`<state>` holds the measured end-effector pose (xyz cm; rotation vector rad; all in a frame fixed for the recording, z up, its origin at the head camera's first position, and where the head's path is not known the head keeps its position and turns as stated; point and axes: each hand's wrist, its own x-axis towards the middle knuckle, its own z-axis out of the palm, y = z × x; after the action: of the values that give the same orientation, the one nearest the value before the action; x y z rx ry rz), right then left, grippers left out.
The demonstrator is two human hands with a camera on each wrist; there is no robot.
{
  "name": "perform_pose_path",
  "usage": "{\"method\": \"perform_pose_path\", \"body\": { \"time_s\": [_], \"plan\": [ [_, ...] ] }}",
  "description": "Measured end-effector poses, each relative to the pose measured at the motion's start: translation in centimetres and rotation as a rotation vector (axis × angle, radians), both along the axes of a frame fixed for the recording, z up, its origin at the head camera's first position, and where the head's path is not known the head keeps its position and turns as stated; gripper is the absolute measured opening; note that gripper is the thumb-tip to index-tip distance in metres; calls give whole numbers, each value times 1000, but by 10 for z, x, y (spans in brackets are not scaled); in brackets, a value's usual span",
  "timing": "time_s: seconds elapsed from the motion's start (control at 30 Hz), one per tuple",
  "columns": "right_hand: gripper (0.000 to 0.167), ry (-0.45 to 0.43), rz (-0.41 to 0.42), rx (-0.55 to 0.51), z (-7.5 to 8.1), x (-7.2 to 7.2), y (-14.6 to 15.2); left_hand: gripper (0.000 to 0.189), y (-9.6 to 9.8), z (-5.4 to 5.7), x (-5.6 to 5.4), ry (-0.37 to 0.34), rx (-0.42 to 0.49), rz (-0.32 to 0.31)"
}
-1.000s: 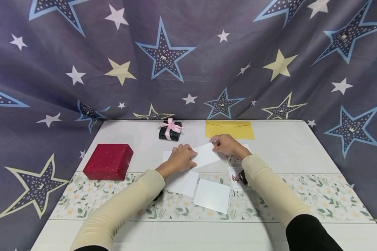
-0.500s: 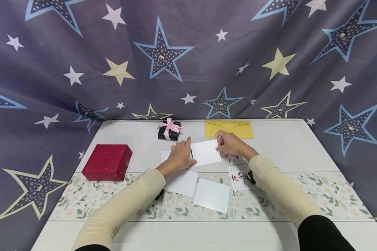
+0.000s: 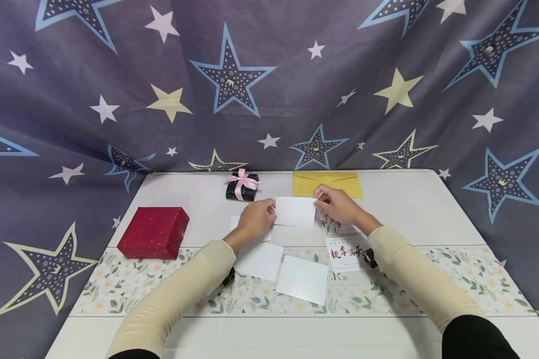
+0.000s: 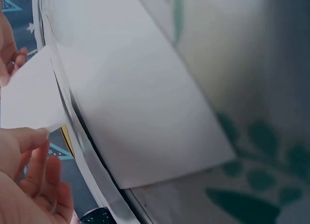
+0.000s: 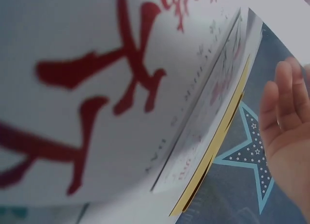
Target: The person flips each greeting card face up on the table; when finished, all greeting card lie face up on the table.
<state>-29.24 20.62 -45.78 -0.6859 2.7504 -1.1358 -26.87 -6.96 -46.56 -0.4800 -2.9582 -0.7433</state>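
Note:
Between both hands, a white card (image 3: 295, 211) is held up off the table, its blank face toward the head camera. My left hand (image 3: 257, 217) pinches its left edge between thumb and fingers, which shows plainly in the left wrist view, where the hand (image 4: 34, 170) is at the lower left. At the opposite edge, my right hand (image 3: 339, 205) pinches the card's upper corner. Beneath and in front lie blank white cards: one (image 3: 259, 262) near my left wrist, another (image 3: 303, 280) nearer the camera, and a third (image 3: 264, 234) partly covered by the left hand.
A card with red characters (image 3: 347, 254) lies under the right forearm, and a flower-printed card (image 3: 331, 225) is behind it. A yellow envelope (image 3: 327, 182) rests at the back edge. A black gift (image 3: 242, 187) with pink ribbon and a red box (image 3: 152, 232) stand leftward.
The white card has come up and levelled out, moving slightly away from the camera. My left hand has shifted from lying beside it to pinching its left edge; the right hand moved rightward.

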Motion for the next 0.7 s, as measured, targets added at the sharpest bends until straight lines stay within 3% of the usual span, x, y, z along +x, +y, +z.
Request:
{"method": "perform_pose_path", "body": {
  "time_s": [0.1, 0.33, 0.7],
  "plan": [
    [8, 2, 11, -39, 2, 3, 3, 6, 0, 0, -1, 45, 13, 8],
    [25, 6, 43, -49, 4, 9, 7, 7, -1, -2, -4, 94, 16, -5],
    [20, -3, 138, -29, -4, 17, 12, 17, 0, -2, -6, 70, -90, -58]
  ]
}}
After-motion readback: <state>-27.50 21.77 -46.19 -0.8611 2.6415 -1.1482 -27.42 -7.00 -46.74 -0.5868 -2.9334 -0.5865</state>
